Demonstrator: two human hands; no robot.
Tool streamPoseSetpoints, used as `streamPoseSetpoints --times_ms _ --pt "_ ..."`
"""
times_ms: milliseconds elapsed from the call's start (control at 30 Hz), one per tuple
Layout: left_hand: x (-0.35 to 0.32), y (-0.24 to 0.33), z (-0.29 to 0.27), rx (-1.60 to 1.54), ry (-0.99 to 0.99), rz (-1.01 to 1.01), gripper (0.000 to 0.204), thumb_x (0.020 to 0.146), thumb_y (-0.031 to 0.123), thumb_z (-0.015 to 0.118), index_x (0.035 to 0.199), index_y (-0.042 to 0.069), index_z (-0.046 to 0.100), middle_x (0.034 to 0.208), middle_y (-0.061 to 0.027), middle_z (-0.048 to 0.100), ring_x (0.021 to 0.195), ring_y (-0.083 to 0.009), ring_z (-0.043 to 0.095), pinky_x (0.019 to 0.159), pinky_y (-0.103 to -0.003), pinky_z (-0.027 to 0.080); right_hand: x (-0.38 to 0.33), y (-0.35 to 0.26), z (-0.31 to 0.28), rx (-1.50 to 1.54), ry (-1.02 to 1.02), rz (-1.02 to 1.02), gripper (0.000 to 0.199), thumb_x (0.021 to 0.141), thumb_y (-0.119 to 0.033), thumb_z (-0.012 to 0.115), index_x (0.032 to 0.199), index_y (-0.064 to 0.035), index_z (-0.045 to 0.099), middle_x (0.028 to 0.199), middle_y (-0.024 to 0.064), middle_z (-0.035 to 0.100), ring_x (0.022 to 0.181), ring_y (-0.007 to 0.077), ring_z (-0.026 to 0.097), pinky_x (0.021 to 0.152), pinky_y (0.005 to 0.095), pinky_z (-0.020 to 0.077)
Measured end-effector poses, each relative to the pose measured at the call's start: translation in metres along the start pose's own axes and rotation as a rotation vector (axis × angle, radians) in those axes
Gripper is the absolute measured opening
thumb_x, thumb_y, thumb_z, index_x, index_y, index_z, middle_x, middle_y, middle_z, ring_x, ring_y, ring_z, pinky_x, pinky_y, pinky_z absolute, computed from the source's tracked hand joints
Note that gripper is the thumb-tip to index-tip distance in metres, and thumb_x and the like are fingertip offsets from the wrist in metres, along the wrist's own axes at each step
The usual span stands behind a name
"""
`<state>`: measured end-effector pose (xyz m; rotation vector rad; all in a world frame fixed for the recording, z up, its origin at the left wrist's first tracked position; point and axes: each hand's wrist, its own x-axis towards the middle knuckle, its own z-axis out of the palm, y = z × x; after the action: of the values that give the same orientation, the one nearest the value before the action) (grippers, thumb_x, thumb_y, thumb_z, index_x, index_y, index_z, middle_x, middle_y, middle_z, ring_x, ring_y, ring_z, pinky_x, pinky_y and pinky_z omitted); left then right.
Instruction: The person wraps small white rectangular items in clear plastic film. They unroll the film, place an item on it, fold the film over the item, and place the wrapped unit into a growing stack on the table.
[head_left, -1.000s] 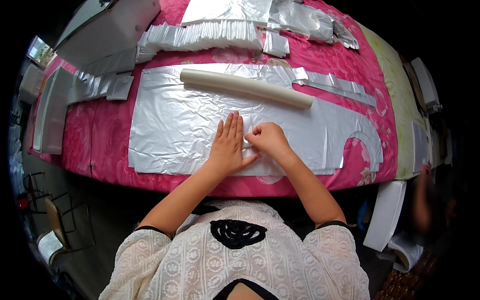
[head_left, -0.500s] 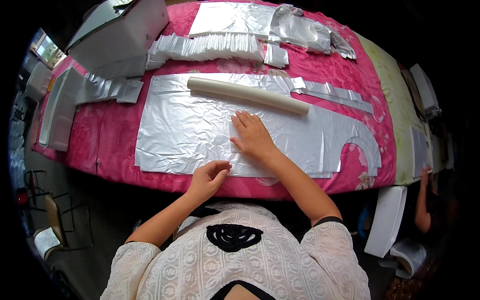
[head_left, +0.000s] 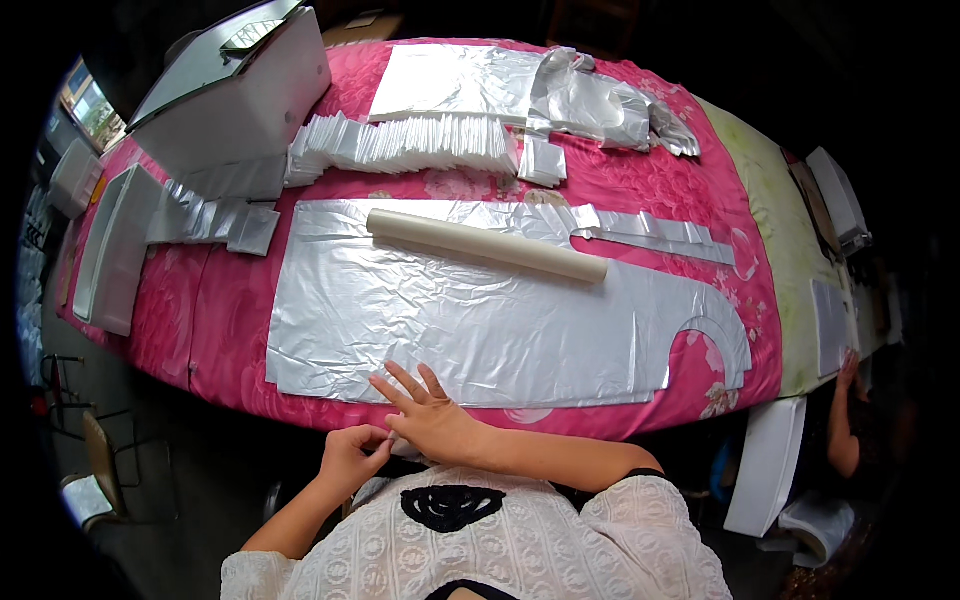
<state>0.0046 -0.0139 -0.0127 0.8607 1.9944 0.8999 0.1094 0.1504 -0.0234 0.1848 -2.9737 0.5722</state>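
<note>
A stack of thin silvery plastic bags (head_left: 480, 340) lies flat on the table, with a curved handle cut-out at its right end. Across its far part rests a pale cardboard tube (head_left: 490, 247). My right hand (head_left: 432, 422) is over the stack's near edge, its fingers spread and its thumb pointing toward my left hand. Just beyond the near table edge, my left hand (head_left: 352, 462) is closed, fingertips pinched beside the right thumb. Whatever may be in that pinch is too small to make out.
Folded silvery packets (head_left: 410, 145) stand in a long row farther back, near another flat stack (head_left: 450, 85) and crumpled bags (head_left: 600, 105). White boxes (head_left: 235, 100) occupy the left. A pink flowered cloth (head_left: 230, 330) covers the table. Another person's arm (head_left: 845, 420) shows at far right.
My right hand has left the middle of the bag stack, coming nearer and leftward to meet my left hand. The left hand has drawn back too. The whole table sits lower in view.
</note>
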Motion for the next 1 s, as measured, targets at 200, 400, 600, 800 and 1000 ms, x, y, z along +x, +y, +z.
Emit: streamPoseSetpoints --times_ms 200,400,600,800,1000 --pt "0.022 0.033 -0.012 0.244 0.224 0.409 0.029 0.072 0.004 0.068 0.101 0.002 0.062 0.095 -0.0136 0.065 0.086 -0.0270 0.063 0.074 -0.033 0.050 -0.002 0.102 -0.071 0.217 0.288 0.261 0.010 0.071 -0.013 0.071 0.078 -0.0116 0.064 0.088 -0.0003 0.060 0.096 0.0207 0.052 0.103 0.0551 0.0186" --pt "0.019 0.026 -0.006 0.186 0.150 0.407 0.032 0.072 0.007 0.068 0.103 0.002 0.060 0.099 -0.0162 0.064 0.090 -0.0303 0.063 0.078 -0.035 0.050 0.011 0.302 -0.123 0.743 1.026 0.859 0.020 0.082 -0.016 0.065 0.093 0.0012 0.063 0.079 0.0033 0.064 0.069 0.0075 0.054 0.061 0.0214 0.0423" --pt "0.017 0.034 -0.005 0.203 0.122 0.417 0.033 0.072 0.004 0.067 0.105 0.003 0.060 0.099 -0.0150 0.064 0.090 -0.0285 0.063 0.078 -0.034 0.050 0.024 0.368 -0.114 0.123 0.733 1.451 0.042 0.074 -0.036 0.067 0.105 -0.0086 0.061 0.100 0.0116 0.064 0.096 0.0264 0.057 0.090 0.0435 0.0327" --pt "0.019 0.028 -0.010 0.207 0.151 0.406 0.034 0.072 0.003 0.067 0.106 0.003 0.060 0.100 -0.0157 0.064 0.091 -0.0292 0.063 0.078 -0.034 0.050 0.017 0.319 -0.125 -0.187 0.678 1.106 0.049 0.074 -0.039 0.067 0.110 -0.0062 0.060 0.111 0.0147 0.058 0.110 0.0304 0.048 0.096 0.0440 0.0323" --pt "0.044 0.043 -0.007 0.270 0.100 0.570 0.036 0.074 0.006 0.066 0.108 0.004 0.057 0.103 -0.0156 0.062 0.090 -0.0320 0.061 0.076 -0.036 0.050 -0.076 0.214 -0.119 0.086 0.271 0.524 0.046 0.075 -0.025 0.068 0.116 -0.0050 0.059 0.106 0.0136 0.059 0.100 0.0315 0.050 0.091 0.0384 0.0389"
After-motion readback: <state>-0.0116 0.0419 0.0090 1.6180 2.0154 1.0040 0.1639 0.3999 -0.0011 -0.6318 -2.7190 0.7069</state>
